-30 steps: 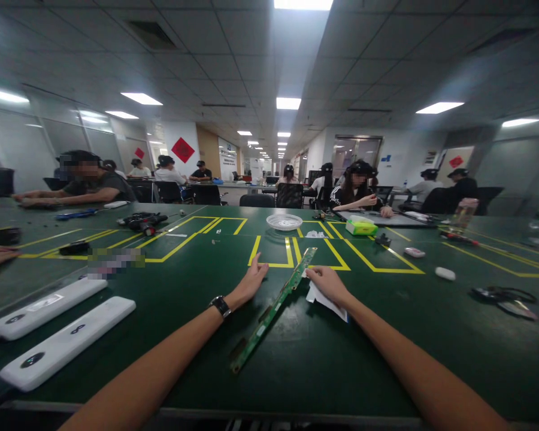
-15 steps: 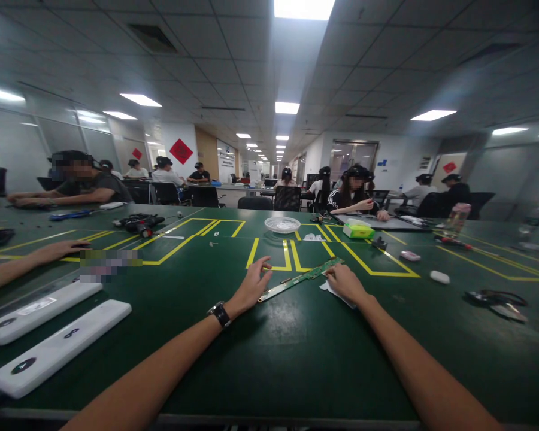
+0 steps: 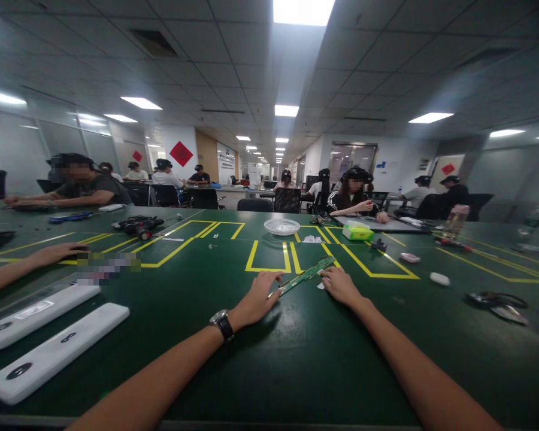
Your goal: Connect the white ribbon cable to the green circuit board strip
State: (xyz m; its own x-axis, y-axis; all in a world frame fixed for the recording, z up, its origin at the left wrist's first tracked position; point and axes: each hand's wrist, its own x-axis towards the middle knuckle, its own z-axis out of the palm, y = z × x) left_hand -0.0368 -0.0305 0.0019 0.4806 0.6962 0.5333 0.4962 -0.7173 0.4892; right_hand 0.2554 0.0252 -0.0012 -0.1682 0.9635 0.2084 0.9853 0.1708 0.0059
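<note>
A long, narrow green circuit board (image 3: 309,273) slants over the table between my two hands, its far end towards the right. My left hand (image 3: 257,297), with a watch on the wrist, has its thumb and fingers closed round the near end. My right hand (image 3: 342,287) is bent over the board's right edge towards the far end, its fingertips on it. A small piece of white paper-like material (image 3: 320,286) pokes out by the right fingers; most of it is hidden under that hand.
Two white power strips (image 3: 67,341) lie at the left, near a co-worker's hand (image 3: 63,254). A white plastic basket (image 3: 282,227) and a green tissue pack (image 3: 358,231) stand beyond the board. Tools lie at the left back; a white case (image 3: 439,279) and cable (image 3: 498,299) at the right.
My left hand has moved right and closed on the board's near end. The board has shifted slightly left at its far end. Less of the white material shows under my right hand.
</note>
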